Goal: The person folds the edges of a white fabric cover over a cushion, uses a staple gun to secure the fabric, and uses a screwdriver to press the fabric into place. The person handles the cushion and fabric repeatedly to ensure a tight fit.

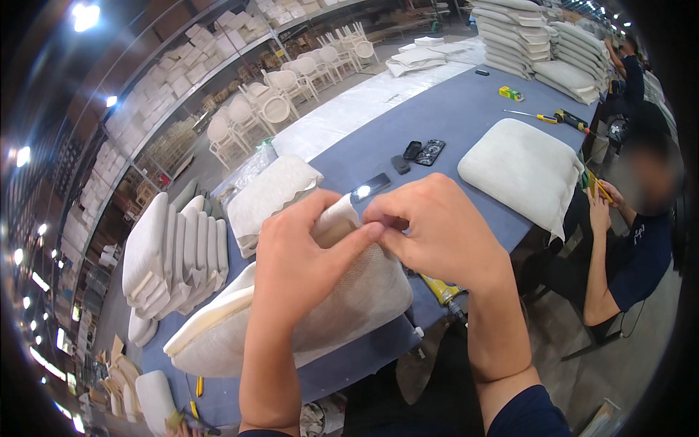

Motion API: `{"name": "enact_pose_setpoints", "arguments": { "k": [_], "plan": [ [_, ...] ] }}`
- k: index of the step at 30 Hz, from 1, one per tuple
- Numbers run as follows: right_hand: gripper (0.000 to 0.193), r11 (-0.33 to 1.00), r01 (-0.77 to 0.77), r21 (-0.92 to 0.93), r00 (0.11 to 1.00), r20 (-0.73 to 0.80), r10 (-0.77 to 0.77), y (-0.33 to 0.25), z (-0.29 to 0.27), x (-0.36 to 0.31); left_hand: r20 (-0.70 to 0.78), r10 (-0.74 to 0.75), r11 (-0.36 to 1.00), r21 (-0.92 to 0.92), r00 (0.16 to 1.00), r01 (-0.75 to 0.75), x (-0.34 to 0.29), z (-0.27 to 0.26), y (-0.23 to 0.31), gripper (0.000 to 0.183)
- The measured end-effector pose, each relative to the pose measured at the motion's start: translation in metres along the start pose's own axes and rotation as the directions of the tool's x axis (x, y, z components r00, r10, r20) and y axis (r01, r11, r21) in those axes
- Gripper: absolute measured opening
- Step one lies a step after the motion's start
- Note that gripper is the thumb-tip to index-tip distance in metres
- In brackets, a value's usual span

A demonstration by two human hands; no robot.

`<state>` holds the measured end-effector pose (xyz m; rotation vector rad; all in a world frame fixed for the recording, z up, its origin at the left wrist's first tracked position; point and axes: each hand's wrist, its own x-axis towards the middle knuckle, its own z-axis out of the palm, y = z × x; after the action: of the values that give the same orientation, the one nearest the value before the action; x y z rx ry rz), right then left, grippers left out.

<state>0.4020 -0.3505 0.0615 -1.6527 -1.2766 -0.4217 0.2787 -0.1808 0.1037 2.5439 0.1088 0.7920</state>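
Pinching its edge, the fingers sit above the pale cushion.

At the centre of the frame, a left hand and a right hand pinch the edge of a pale fabric cushion over a blue table. More cushions stand packed together at left; another cushion lies right of centre. White chairs line the upper left. A co-worker sits at the right edge.
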Motion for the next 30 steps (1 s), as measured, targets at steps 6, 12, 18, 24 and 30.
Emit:
{"name": "enact_pose_setpoints", "arguments": {
  "k": [6, 12, 18, 24, 30],
  "plan": [
    [0.019, 0.935, -0.234, 0.266, 0.97, 0.127, 0.207, -0.003, -0.005, 0.001, -0.002, 0.006, 0.998, -0.069, 1.0, -0.006, -0.003, -0.001, 0.002, 0.018],
    [0.022, 0.895, -0.321, 0.31, 0.943, 0.189, 0.273, 0.0, -0.013, -0.006, -0.029, 0.021, 0.995, -0.093, 0.999, -0.024, -0.005, 0.002, 0.002, 0.015],
    [0.02, 0.974, -0.154, 0.166, 0.984, 0.116, 0.136, 0.001, -0.006, 0.0, -0.128, 0.015, 0.98, -0.193, 0.992, -0.04, -0.006, 0.003, -0.001, 0.013],
    [0.018, 0.982, -0.15, 0.117, 0.987, 0.071, 0.142, -0.003, -0.002, -0.001, -0.15, 0.053, 0.968, -0.233, 0.987, -0.087, -0.005, -0.004, -0.007, 0.014],
    [0.018, 0.975, -0.174, 0.136, 0.982, 0.095, 0.162, -0.005, -0.002, 0.0, -0.154, 0.1, 0.933, -0.33, 0.983, -0.147, -0.005, -0.003, -0.008, 0.02]
  ]
}}
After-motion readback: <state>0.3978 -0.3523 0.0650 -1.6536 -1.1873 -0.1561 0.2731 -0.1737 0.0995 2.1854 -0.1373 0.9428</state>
